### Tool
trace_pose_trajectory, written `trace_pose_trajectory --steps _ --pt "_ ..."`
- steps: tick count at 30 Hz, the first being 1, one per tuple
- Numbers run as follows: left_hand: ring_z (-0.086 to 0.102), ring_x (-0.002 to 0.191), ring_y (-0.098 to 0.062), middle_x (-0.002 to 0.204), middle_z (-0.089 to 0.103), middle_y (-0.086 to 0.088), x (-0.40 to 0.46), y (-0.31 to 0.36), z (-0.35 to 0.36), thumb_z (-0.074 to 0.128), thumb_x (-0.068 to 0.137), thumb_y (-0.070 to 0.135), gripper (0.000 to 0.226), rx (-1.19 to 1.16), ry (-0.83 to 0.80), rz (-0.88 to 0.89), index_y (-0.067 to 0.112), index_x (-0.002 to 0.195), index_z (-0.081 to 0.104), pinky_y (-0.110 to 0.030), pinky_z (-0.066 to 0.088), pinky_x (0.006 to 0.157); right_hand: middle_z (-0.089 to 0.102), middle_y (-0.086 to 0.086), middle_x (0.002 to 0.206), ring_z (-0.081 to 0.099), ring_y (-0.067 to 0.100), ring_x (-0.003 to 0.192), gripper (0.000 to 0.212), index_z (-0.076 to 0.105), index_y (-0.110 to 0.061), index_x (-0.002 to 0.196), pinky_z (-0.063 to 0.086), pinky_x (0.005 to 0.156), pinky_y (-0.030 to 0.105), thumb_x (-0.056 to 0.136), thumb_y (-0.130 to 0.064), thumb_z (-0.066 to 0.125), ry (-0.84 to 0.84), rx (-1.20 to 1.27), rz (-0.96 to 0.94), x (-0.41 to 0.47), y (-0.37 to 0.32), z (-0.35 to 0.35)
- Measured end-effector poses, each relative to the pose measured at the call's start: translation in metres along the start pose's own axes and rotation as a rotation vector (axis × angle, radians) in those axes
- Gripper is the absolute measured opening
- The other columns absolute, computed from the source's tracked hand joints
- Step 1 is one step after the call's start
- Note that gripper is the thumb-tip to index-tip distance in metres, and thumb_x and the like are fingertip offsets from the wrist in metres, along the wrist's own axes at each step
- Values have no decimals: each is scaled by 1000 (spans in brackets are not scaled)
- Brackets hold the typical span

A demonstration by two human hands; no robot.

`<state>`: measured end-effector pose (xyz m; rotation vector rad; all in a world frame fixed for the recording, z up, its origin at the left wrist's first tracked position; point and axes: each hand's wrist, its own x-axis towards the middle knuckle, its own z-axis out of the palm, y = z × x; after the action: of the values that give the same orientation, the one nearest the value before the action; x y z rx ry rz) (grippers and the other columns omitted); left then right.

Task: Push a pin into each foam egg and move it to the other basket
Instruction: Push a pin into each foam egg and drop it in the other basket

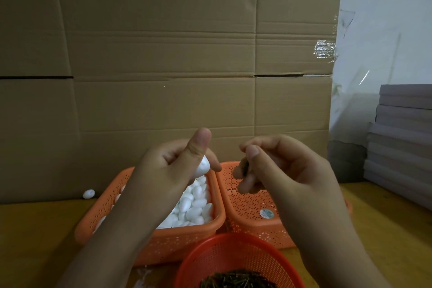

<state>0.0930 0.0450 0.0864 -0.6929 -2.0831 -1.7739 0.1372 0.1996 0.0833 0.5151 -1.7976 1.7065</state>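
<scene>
My left hand (173,166) is raised over the left orange basket (187,236) and holds a white foam egg (203,167) in its fingers, thumb sticking up. Several white foam eggs (196,206) fill that basket. My right hand (275,170) hovers over the right orange basket (252,224), pinching a thin dark pin (246,168) between thumb and fingers, a short gap away from the egg. I see no eggs in the visible part of the right basket. A round red basket (233,255) at the front holds several dark pins (238,279).
One loose foam egg (88,193) lies on the wooden table left of the baskets. A large cardboard sheet (163,54) stands right behind them. Stacked grey boards (402,142) sit at the right.
</scene>
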Motion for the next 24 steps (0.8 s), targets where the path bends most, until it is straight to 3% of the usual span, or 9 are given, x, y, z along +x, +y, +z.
trace_pose_trajectory --steps 4,6,9,12,16,19,24 --pt "35 42 -5 47 36 7 -1 1 -3 35 81 72 65 -14 -81 -7 16 66 64 -11 35 41 62 -1 57 57 1 50 10 71 -27 78 48 55 12 75 -32 63 19 -70 -12 1 1 0" --pt "29 42 -3 51 32 8 2 -4 -4 31 89 74 68 -58 -144 -33 17 67 62 -11 31 40 59 -2 55 54 1 51 11 72 -33 77 47 54 12 72 -40 65 19 -118 -24 0 1 -1" --pt "27 40 -5 53 36 8 10 -10 -5 37 84 60 48 -179 -277 -129 23 68 63 -15 28 37 57 2 55 50 -2 48 18 74 -35 78 41 49 10 70 -42 60 24 -117 -28 0 0 -1" --pt "30 39 -6 55 41 6 14 -12 -7 48 75 45 29 -236 -344 -182 24 73 67 -18 30 35 52 -6 48 49 -1 46 17 74 -36 77 38 46 9 70 -41 60 24 -96 -25 0 0 -1" --pt "52 57 -13 72 58 5 8 -17 -10 55 77 51 36 -206 -352 -35 21 93 67 -22 44 48 54 -4 49 48 -1 43 20 73 -27 81 40 46 11 72 -37 58 3 -47 -4 2 -1 -1" --pt "69 83 -13 89 70 5 3 -10 -7 64 83 45 23 -153 -341 36 27 97 67 -21 54 64 62 1 55 55 6 44 22 72 -20 82 44 48 12 73 -33 58 -16 7 10 2 -2 -1" --pt "70 92 -8 102 72 7 5 -8 -3 81 73 31 23 -49 -139 118 35 91 66 -26 57 73 71 2 69 67 7 62 14 73 -19 81 52 60 14 76 -25 62 20 29 23 2 0 -5"
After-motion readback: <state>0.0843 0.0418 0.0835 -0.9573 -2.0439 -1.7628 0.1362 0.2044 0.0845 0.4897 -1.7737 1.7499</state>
